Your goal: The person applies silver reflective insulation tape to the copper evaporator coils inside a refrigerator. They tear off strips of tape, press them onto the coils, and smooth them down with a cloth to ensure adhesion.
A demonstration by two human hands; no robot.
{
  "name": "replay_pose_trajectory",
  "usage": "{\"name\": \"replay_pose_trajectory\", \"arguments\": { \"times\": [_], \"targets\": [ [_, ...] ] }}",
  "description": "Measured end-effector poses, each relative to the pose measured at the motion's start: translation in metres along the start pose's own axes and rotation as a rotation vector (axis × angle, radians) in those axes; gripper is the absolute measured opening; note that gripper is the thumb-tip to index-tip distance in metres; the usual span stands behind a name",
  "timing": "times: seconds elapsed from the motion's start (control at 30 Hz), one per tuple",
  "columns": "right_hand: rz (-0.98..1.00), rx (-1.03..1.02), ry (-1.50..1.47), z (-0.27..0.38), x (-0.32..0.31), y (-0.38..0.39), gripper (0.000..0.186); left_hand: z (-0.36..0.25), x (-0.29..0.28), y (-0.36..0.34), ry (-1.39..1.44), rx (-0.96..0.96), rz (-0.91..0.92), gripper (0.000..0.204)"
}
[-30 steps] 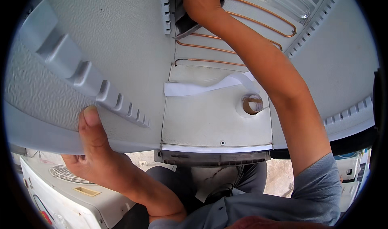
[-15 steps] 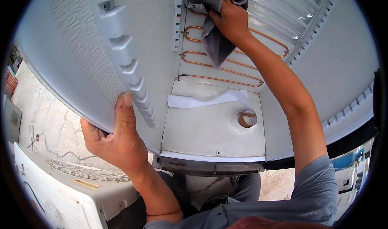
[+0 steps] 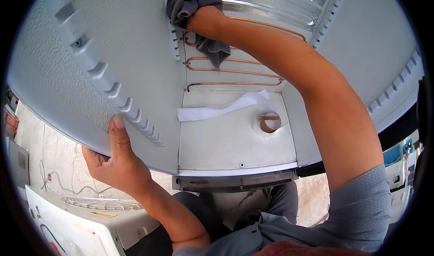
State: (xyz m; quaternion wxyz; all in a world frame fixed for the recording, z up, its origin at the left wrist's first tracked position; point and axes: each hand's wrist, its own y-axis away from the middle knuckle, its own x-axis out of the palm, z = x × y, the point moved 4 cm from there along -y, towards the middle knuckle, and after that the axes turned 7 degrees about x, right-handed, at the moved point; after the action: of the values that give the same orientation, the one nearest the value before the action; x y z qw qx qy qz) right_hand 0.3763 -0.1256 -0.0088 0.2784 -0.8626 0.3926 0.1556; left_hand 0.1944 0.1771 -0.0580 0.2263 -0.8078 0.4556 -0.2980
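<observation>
Wiping out a white fridge cabinet (image 3: 366, 52), by the look of it

Judged from the pose, busy rubbing down the cabinet's inside, low in the corner of the left and back walls. Next, seems to call for light strokes along that wall, with the ridged white door (image 3: 58, 107) held well aside at the left. Also calls for care around the looped copper tubing (image 3: 235, 84) on the back wall, to avoid snagging or bending it.

As for the grey cloth (image 3: 194, 3), looks soft, dark and rumpled: bunched thickly above, trailing to a limp point below. Lies in view across the notched rail (image 3: 175, 43) and the left-hand bends of the tubing. Cannot make out firm contact with the wall.

Has the cloth gathered in the right hand (image 3: 205, 21), with fingers curled into the folds and mostly hidden; cannot tell how tightly. Has the left hand (image 3: 120, 161) clasped round the door's edge, with thumb flat on the inner face and fingers behind.

Shows, on the cabinet floor, a wavy white strip (image 3: 199, 113) and, at its right end, a small roll (image 3: 266, 126) with a brown core.
</observation>
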Motion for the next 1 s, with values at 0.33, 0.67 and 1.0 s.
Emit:
{"name": "replay_pose_trajectory", "arguments": {
  "times": [0.33,0.67,1.0],
  "targets": [
    [0.405,0.779,-0.67,-0.013,-0.011,0.067,0.025,-0.001,0.005,0.001,0.075,-0.018,0.055,0.037],
    [-0.919,1.528,-1.482,-0.057,-0.022,0.113,0.022,-0.008,0.007,0.001,0.043,0.013,0.035,0.026],
    [-0.626,0.568,-0.284,0.002,0.009,-0.01,0.046,-0.004,0.006,0.002,-0.001,-0.017,-0.009,0.028]
  ]
}}
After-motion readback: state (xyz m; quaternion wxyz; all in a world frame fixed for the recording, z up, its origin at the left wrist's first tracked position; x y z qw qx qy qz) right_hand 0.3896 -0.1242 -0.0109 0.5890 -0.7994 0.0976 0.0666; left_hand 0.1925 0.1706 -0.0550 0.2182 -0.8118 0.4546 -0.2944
